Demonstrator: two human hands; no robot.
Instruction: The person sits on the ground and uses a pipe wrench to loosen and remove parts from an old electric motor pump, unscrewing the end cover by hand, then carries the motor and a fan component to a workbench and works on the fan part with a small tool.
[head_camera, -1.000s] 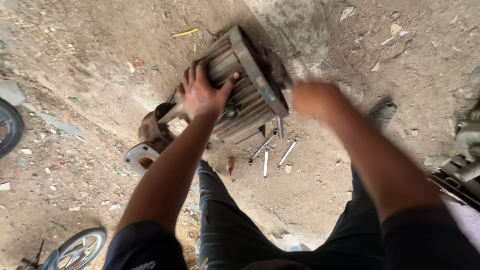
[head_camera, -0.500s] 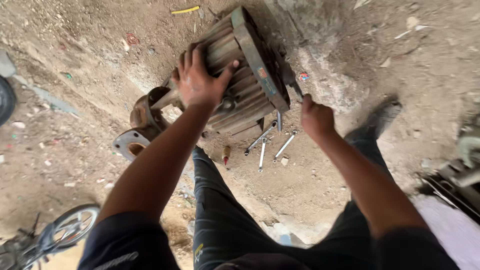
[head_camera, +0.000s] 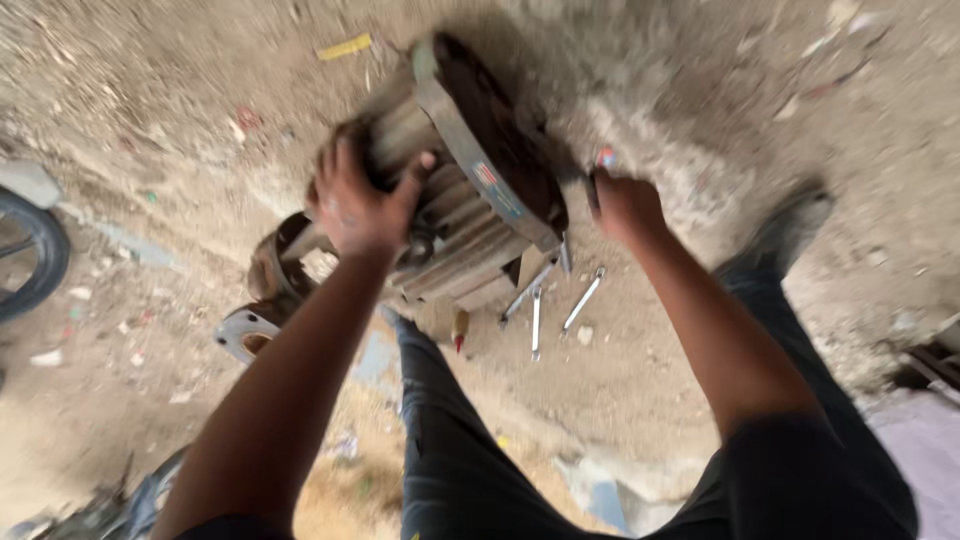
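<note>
Motor (head_camera: 470, 215) lies on its side on the dirt ground (head_camera: 820, 90), just ahead of the person's legs, a ribbed grey casing with a broad dark round end plate facing up and to the right. A small coloured label sits on the plate's rim. The picture is blurred, so finer detail on the casing cannot be made out.

Left hand (head_camera: 360, 200) lies on top of the ribbed casing, fingers spread and curled over the ribs, thumb out to the right, gripping the body. Right hand (head_camera: 625, 205) is closed in a fist just beside the end plate, on its right; something small with a red tip shows above the knuckles, but what it holds cannot be told.

At the motor's lower left end a rusty round flange (head_camera: 245, 335) with a hole rests on the ground, touching or just beside the housing. Below the motor, near its lower edge, three spanners (head_camera: 555, 300) lie close together on the dirt. A yellow scrap (head_camera: 345, 47) lies beyond the motor. A tyre (head_camera: 35, 250) shows at the left edge, well apart.
</note>
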